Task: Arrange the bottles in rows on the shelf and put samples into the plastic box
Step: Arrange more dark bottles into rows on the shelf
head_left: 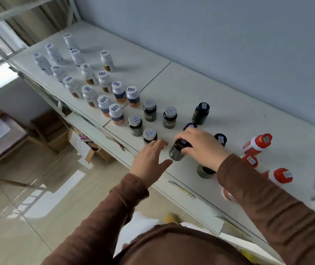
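With the right hand [200, 144] gripping a tilted dark bottle [178, 150] and the left hand [151, 159] spread loose beside it, one bump could topple the silver-capped jar [149, 135] right behind.

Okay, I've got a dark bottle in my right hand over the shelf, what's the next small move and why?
Probably set the dark bottle upright next to the silver-capped dark bottle at the shelf's front edge. The right hand grips it tilted by the cap, the open left hand hovers beside that spot, and the dark bottles there already stand in rows.
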`<state>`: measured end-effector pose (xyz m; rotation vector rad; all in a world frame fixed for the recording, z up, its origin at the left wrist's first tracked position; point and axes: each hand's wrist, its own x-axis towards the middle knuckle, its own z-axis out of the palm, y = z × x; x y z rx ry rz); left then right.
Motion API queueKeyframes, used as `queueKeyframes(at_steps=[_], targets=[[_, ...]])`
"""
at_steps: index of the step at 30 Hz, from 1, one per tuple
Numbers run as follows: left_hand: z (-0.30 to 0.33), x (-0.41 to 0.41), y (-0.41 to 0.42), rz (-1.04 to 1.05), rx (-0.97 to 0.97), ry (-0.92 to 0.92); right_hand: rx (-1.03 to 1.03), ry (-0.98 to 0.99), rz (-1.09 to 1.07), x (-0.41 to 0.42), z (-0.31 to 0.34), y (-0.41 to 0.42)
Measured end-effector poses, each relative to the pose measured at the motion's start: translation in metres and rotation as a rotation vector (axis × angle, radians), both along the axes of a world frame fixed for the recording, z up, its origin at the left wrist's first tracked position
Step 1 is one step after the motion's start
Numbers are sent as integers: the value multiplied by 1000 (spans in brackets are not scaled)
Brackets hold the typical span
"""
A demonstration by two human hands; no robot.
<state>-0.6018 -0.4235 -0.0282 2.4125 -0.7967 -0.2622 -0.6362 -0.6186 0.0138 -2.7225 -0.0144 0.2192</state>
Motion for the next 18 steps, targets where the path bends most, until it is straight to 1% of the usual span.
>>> queueKeyframes(at_steps=[2, 4, 6, 8, 11, 13, 14, 16, 18], targets=[[-1, -5, -9, 2, -81, 5, 136, -58, -65, -2, 14, -11], [3, -7, -18, 14, -207, 37, 218, -94, -97, -3, 28, -19], [10, -6, -25, 49, -358, 153, 278, -103, -141, -2, 37, -25], [16, -5, -28, 78, -542, 383, 366, -92, -213, 1, 41, -27], [28, -4, -26, 88, -838, 841, 540, -68, -318, 5, 47, -25], [34, -5, -24, 90, -949, 1171, 575, -52, -324, 6, 53, -23], [36, -5, -24, 88, -961, 1291, 579, -42, -306, 6, 56, -22], [36, -5, -23, 62, -934, 1430, 571, -20, -262, 6, 60, -18], [34, -4, -24, 45, -917, 1478, 557, -1, -239, 6, 61, -16]])
